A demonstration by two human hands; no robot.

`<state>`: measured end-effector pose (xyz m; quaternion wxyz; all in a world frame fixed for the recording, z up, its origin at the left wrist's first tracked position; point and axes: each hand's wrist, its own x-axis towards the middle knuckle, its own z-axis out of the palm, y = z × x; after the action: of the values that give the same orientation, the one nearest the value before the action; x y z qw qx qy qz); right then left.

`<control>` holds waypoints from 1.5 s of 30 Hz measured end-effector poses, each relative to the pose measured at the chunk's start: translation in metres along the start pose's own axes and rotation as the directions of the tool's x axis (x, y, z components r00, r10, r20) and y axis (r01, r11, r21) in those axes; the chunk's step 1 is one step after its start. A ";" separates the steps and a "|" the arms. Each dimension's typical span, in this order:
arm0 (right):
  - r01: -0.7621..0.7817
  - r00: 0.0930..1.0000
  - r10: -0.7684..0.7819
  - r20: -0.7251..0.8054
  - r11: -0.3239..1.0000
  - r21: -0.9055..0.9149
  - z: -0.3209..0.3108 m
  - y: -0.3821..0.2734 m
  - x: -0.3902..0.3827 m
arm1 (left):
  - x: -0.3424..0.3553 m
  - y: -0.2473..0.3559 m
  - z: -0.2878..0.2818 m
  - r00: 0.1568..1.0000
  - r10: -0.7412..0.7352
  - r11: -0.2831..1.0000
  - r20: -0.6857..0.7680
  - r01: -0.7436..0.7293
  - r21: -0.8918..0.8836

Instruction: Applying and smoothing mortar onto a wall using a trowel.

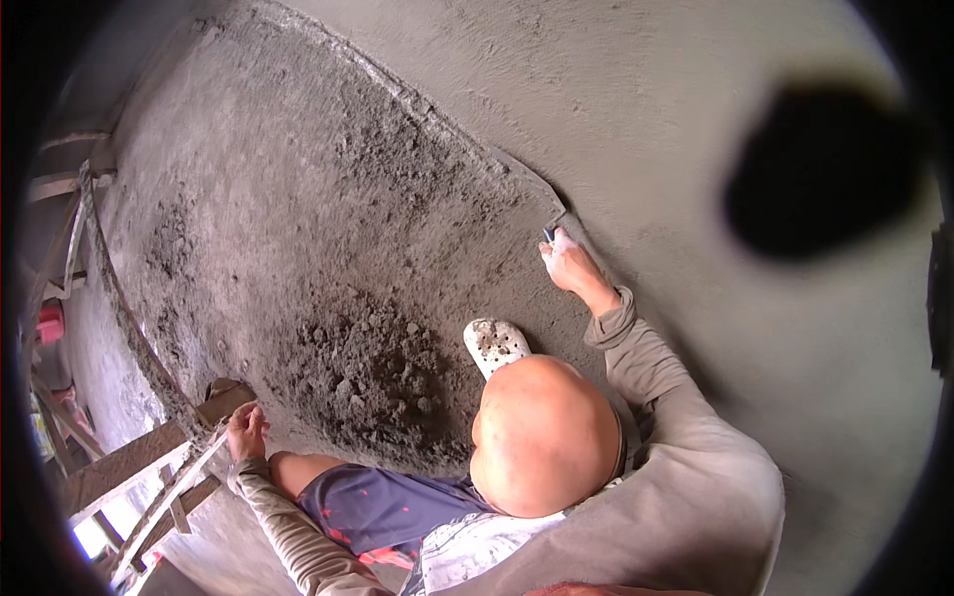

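At the far left I see a red thing (pixel 50 324), too blurred for me to name, and near it wooden boards (pixel 127 465), which stand as a rough frame. Beside the end of this frame is the person's left hand (pixel 246 433), with the fingers bent; whether it grasps the wood or only rests there, I cannot tell. Next comes a heap of dark, crumbly mortar (pixel 373 368) on the rough grey floor (pixel 258 228). To the right of the heap is a white clog (pixel 497 342) with dirt on its toe, and above it a bare knee (pixel 545 432). Further right, the right hand (pixel 570 262) is closed around the handle of a trowel (pixel 537 187), whose blade lies along the edge where the floor meets the smoother grey wall (pixel 686 129).
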<state>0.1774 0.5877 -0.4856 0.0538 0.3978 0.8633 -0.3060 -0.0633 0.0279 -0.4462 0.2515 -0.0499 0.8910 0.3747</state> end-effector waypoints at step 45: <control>0.075 0.966 -0.119 0.230 0.979 0.189 0.045 -0.097 0.011 | -0.048 0.031 0.004 0.999 0.031 0.999 0.028 -0.032 0.035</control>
<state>0.0931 0.5213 -0.4788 0.1069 0.3183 0.8380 -0.4302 -0.0283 0.0483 -0.4056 0.2584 -0.0262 0.8948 0.3633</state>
